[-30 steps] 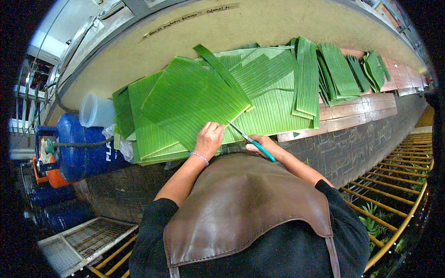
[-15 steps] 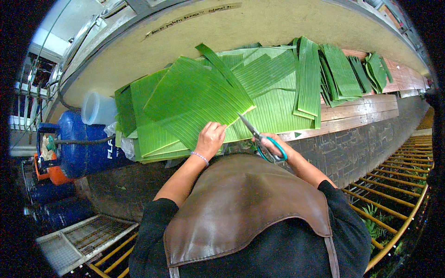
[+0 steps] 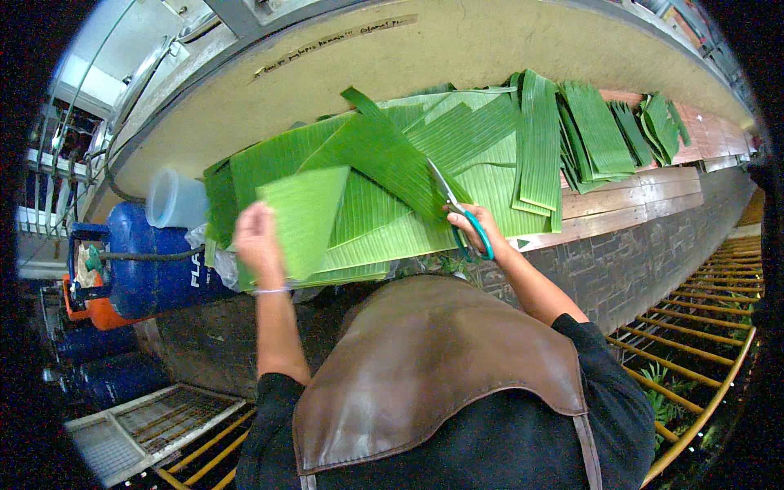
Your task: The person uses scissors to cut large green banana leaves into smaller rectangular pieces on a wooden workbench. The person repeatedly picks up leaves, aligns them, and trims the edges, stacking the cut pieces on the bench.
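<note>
My left hand (image 3: 258, 237) pinches the edge of a light green piece of banana leaf (image 3: 304, 219), which is blurred and raised over the layered leaves at the left. In my right hand (image 3: 475, 229) is a pair of scissors (image 3: 449, 193) with teal handles, its blades pointing up and away from me. The blades lie over a darker banana leaf (image 3: 382, 160) whose long strip reaches toward the wall. Beneath, broad banana leaves (image 3: 498, 188) cover the low bench. Narrower folded leaf pieces (image 3: 539, 147) lie to the right of the scissors.
Stacks of cut leaves (image 3: 600, 135) rest farther right on the wooden bench (image 3: 633, 200). At the left stand a translucent plastic tub (image 3: 175, 198) and a blue gas cylinder (image 3: 151, 261) with a hose. A cream wall (image 3: 482, 49) rises behind; yellow metal bars (image 3: 694, 359) run along the right.
My left hand has moved left, lifting and turning over a piece of leaf. The scissors have swung more upright in my right hand, which has moved slightly up.
</note>
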The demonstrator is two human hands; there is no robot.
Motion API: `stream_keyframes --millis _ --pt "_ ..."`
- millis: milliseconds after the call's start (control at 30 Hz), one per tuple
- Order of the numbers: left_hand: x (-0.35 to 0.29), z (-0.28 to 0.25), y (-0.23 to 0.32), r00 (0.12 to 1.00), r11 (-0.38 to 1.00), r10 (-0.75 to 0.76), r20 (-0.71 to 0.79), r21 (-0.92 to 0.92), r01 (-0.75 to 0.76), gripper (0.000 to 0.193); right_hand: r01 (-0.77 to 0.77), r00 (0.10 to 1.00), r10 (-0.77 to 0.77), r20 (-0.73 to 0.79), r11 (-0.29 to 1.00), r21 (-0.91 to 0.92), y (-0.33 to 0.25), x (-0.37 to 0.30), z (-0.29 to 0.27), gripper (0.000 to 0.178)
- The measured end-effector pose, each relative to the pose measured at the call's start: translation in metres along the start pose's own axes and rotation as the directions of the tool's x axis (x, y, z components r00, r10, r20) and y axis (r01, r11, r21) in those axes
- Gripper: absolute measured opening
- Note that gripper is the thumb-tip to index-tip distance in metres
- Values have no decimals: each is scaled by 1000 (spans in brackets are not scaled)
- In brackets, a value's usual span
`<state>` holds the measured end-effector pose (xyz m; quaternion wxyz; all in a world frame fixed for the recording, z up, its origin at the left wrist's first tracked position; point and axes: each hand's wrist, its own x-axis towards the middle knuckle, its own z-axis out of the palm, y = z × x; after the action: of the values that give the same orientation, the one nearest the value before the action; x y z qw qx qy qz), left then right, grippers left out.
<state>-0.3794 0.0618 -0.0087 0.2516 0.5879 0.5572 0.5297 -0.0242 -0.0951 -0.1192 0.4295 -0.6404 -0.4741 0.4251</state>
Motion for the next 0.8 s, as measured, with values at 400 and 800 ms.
stream_keyframes --millis 400,800 --pt "43 -69 102 796 833 506 -333 429 -350 17 145 749 59 -660 957 251 36 -16 -91 38" --pt "-92 129 -3 543 692 415 730 134 -709 36 -7 685 431 -587 810 586 84 0 -141 49"
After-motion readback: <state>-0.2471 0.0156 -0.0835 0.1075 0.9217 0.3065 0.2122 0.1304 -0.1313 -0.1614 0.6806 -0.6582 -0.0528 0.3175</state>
